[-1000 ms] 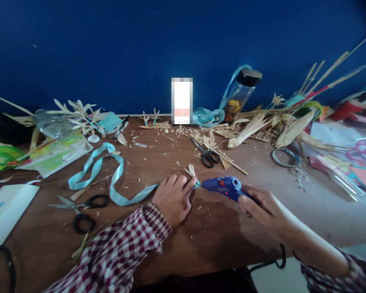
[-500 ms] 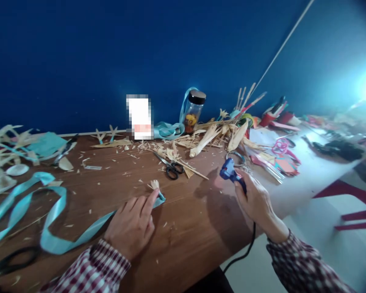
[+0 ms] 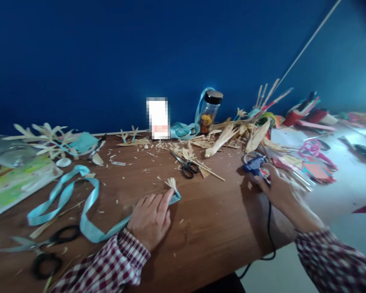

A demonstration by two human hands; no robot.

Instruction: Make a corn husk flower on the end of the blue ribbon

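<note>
Under the fingers of my left hand, a light-blue satin ribbon is held against the brown table. The ribbon's end wraps the base of a small pale husk flower, which sticks out past my index fingertip. My right hand is around the handle of a blue corded glue gun, low over the table at the right. The gun's handle is mostly hidden by my fingers and thumb. Its black cord hangs down over the table's front edge.
Black-handled scissors lie mid-table; another pair of scissors lies open at front left. Dried husks, a black-lidded jar and a blurred bright screen line the blue wall. Pink scissors lie right. Husk scraps litter the table.
The view has swung left, bringing the whole left pair of scissors into sight. My right hand has lowered the glue gun towards the table beside the husks. My left hand stays on the ribbon.
</note>
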